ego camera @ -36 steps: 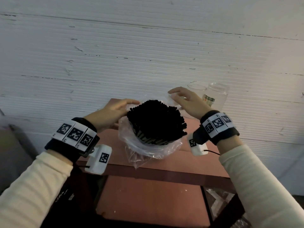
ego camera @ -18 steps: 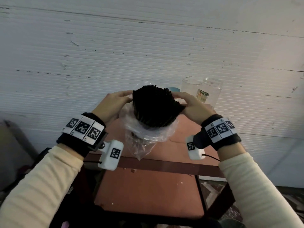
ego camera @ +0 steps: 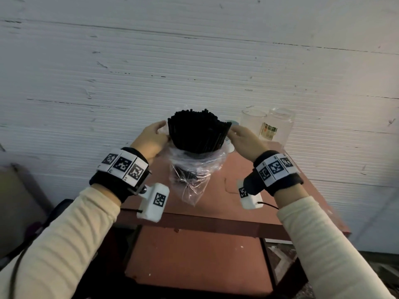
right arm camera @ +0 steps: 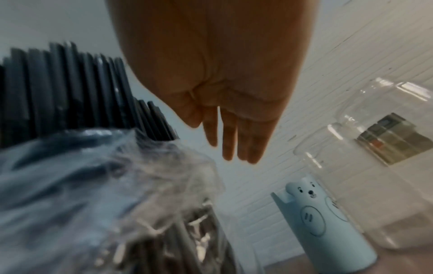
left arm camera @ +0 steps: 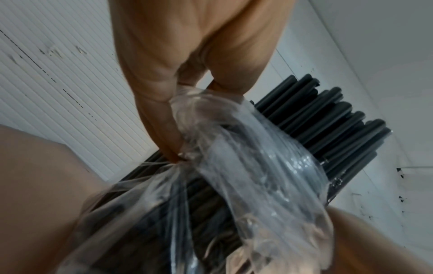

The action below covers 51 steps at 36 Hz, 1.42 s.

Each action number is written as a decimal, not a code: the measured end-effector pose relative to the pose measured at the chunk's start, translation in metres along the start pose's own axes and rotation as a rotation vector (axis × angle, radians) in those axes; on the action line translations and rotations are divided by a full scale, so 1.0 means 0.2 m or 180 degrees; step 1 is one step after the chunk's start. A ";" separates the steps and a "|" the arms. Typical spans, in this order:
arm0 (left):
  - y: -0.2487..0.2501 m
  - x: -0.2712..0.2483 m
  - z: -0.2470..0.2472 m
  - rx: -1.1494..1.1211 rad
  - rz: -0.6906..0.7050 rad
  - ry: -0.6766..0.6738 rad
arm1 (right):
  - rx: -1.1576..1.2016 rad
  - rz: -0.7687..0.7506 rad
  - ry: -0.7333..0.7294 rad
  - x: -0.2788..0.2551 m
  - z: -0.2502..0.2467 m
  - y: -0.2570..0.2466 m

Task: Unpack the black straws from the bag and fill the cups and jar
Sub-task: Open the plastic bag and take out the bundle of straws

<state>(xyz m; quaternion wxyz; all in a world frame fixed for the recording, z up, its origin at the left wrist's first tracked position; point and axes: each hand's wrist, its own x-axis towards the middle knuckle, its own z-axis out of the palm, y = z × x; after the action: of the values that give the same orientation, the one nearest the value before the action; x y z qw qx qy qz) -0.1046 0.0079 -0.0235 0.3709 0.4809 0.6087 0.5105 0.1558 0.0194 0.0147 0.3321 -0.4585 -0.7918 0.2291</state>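
Straws (ego camera: 198, 132) stand bundled in the bag (ego camera: 192, 175), left of the jar (ego camera: 280, 126); its label is unreadable. Left hand (left arm camera: 187, 61) pinches the bag. Right hand (right arm camera: 220, 74), fingers straight, holds nothing. Only the right wrist view shows the bear cup (right arm camera: 325, 228).

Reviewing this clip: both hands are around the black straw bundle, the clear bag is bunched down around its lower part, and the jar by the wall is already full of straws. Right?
Not quite: the jar is empty, as the head and right wrist views show. The rest stands: both hands flank the black straws, with the clear bag bunched around their lower part.
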 end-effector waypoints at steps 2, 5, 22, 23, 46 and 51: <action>-0.01 0.00 -0.01 0.0004 0.0045 -0.0032 | 0.0587 0.0119 0.0312 -0.03 -0.01 -0.02; 0.00 -0.02 -0.01 -0.0024 0.0106 -0.0011 | 0.1077 -0.0199 0.0598 -0.13 -0.03 -0.10; 0.08 -0.25 0.10 -0.0218 0.0573 -0.0408 | -0.0529 -0.1208 0.0599 -0.05 0.07 -0.26; 0.08 -0.26 0.11 -0.0243 0.0592 -0.0479 | -0.0442 -0.1268 0.0596 -0.05 0.06 -0.25; 0.11 -0.31 0.21 -0.0438 0.0562 -0.0353 | -0.0820 -0.1041 0.0658 -0.06 0.08 -0.18; 0.15 -0.31 0.19 -0.0128 0.0705 -0.0119 | -0.1050 -0.0989 0.0332 -0.06 0.05 -0.20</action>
<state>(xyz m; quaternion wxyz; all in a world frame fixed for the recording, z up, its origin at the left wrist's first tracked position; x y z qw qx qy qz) -0.0469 -0.0411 -0.0047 0.3331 0.5471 0.5345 0.5515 0.1299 -0.0102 0.0314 0.3244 -0.3904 -0.8614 0.0187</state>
